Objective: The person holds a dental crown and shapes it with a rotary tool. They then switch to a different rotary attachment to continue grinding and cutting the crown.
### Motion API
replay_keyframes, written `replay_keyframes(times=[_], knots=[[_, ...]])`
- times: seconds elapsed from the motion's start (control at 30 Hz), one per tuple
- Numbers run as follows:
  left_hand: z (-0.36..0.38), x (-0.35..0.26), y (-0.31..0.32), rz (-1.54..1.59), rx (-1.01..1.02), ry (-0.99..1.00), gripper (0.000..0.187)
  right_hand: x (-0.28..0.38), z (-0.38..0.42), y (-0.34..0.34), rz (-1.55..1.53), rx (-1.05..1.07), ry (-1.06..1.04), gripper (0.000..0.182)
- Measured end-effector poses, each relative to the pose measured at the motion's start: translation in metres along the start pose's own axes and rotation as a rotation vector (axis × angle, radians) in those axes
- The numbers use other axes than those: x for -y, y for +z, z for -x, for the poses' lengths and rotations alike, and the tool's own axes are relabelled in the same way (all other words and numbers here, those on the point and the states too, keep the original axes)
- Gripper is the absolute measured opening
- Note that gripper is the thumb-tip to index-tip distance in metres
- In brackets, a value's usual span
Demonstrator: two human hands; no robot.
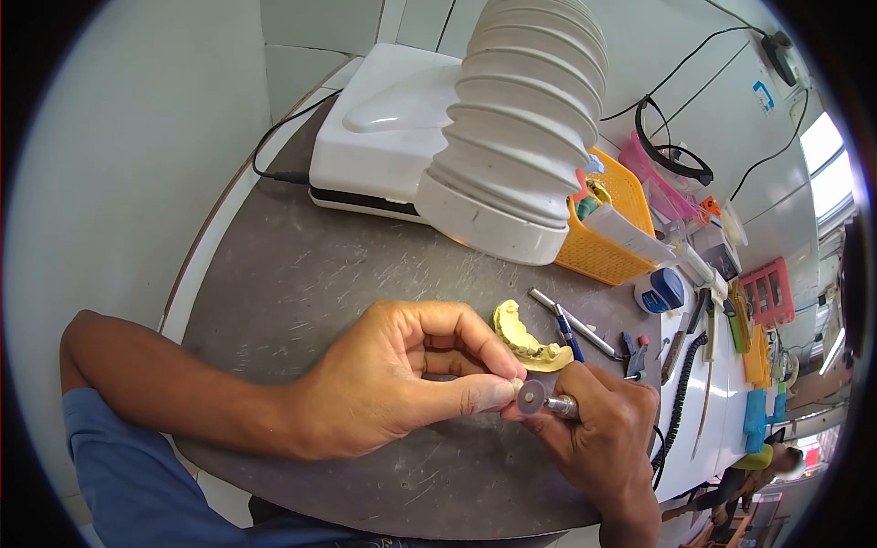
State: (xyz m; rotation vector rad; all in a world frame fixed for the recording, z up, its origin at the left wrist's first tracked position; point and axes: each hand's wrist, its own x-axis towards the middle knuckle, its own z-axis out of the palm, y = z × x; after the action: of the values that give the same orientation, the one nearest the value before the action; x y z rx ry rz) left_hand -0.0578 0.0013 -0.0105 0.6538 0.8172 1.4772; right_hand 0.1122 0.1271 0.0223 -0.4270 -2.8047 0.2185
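Between thumb and fingertips, my left hand (pixel 388 388) pinches a small pale piece (pixel 517 384) that resembles a dental crown; most of it is hidden. My right hand (pixel 603 425) is wrapped around a rotary handpiece (pixel 564 405) whose metal nose points left. A grey round disc (pixel 531 397) on its tip overlaps the edge of the pale piece in this view. Just behind both hands, a cream dental cast (pixel 523 342) lies on the dark, scratched table (pixel 301 251).
A ribbed white hose (pixel 525 119) with a wide nozzle hangs over the back, beside a white machine (pixel 379 128). Near the cast lie a blue pen (pixel 567 333) and a silver tool (pixel 589 331). Farther right are a yellow basket (pixel 598 251), a blue-lidded jar (pixel 660 290) and a coiled cord (pixel 676 402).
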Motion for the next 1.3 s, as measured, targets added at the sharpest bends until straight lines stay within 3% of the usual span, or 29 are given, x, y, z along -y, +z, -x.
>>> replay_keyframes(times=[1.3], knots=[[0.0006, -0.0003, 0.0002, -0.017, -0.011, -0.010, 0.010, 0.0041, -0.0005, -0.0033, -0.008, 0.031, 0.076, 0.043]])
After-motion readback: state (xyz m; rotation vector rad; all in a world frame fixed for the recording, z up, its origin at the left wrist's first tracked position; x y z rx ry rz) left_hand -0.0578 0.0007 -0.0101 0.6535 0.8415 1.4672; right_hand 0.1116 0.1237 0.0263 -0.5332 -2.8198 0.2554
